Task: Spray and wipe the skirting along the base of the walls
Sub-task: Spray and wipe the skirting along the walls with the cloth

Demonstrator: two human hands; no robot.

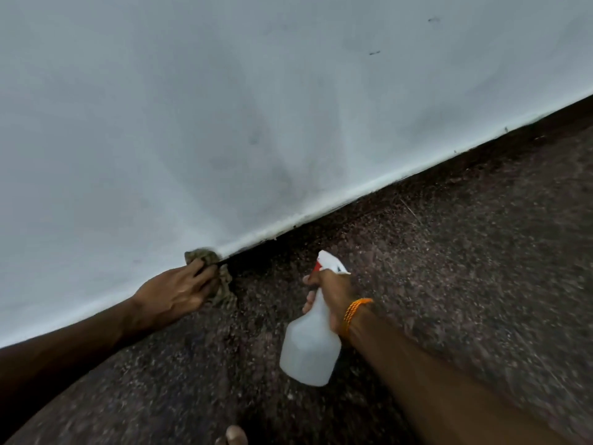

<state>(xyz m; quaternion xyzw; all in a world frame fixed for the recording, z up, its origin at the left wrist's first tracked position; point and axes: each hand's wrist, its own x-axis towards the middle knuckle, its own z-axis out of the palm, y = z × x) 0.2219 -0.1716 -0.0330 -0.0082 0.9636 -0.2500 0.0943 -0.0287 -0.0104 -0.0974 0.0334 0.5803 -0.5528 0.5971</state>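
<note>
A white skirting strip (337,200) runs diagonally along the base of the white wall, rising from lower left to upper right. My left hand (175,292) presses a crumpled greenish-brown cloth (205,256) against the skirting where wall meets floor. My right hand (333,295) grips the neck of a translucent white spray bottle (309,345) with a white and red trigger head, held over the floor just right of the cloth. An orange thread band circles my right wrist.
The white wall (256,107) fills the upper left and carries faint grey smudges and small dark marks. Dark speckled floor (449,268) spreads to the lower right. A toe (236,435) shows at the bottom edge.
</note>
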